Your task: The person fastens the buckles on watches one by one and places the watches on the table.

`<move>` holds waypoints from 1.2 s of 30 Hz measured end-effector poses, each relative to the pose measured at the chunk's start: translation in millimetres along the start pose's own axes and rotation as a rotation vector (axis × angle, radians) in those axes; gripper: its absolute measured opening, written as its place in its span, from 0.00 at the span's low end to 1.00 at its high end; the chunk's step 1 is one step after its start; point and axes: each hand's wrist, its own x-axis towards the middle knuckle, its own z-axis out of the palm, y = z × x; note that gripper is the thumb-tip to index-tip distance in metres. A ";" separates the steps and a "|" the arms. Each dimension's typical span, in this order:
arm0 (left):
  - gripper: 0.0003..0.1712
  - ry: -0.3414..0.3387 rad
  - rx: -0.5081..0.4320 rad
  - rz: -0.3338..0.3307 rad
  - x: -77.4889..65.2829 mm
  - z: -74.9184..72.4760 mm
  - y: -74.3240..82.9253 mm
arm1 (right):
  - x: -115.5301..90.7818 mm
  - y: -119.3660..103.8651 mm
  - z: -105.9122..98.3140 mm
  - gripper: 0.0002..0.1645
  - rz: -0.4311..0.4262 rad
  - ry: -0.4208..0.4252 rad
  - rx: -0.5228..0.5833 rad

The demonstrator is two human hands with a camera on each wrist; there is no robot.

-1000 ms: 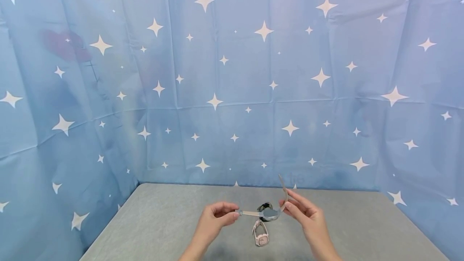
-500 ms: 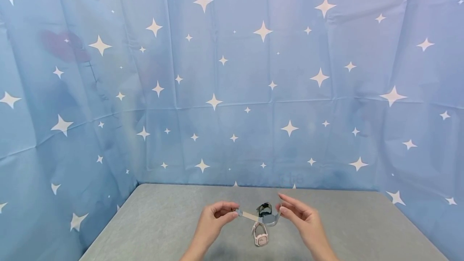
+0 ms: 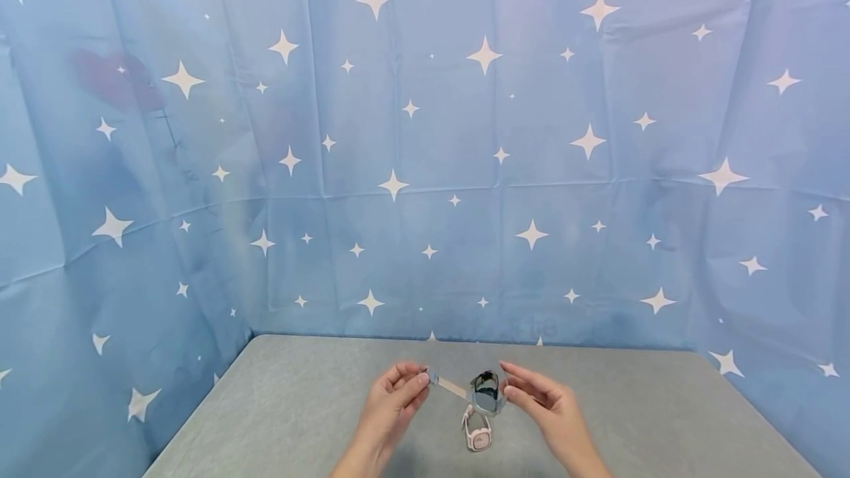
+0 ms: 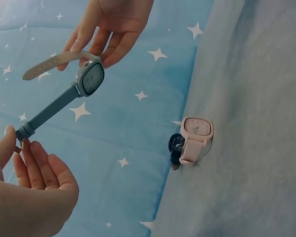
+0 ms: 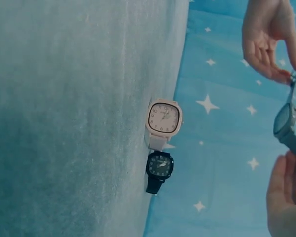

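A blue-grey wristwatch (image 4: 92,76) with a rounded square case is stretched between both hands above the table. The left hand (image 3: 392,408) pinches the buckle end of its strap between thumb and fingers. At the other side, the right hand (image 3: 558,413) pinches the holed strap close to the case, and that strap's pale free end sticks out in the left wrist view. Below lies a pink watch (image 3: 478,435), its band looped and its dial facing up. A black watch (image 5: 160,165) rests just behind the pink one, partly covered by the held watch in the head view.
A grey table (image 3: 299,397) spreads under the hands, with rounded far corners. Behind it and along both sides hangs a blue curtain (image 3: 425,131) printed with white stars.
The right hand has moved left and slightly down, tipping the watch so its case hangs lower and its face turns. The left hand has shifted slightly, still pinching the buckle end.
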 end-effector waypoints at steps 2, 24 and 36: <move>0.09 -0.001 -0.032 -0.001 -0.1 0.1 -1.2 | -0.1 0.0 1.1 0.22 0.002 -0.001 -0.006; 0.07 0.032 0.051 0.087 -1.4 8.6 -2.5 | -3.5 -8.2 4.5 0.22 0.058 -0.057 -0.073; 0.07 0.018 0.098 0.104 -0.2 8.7 -3.3 | -4.4 -7.8 3.1 0.22 0.051 -0.097 -0.108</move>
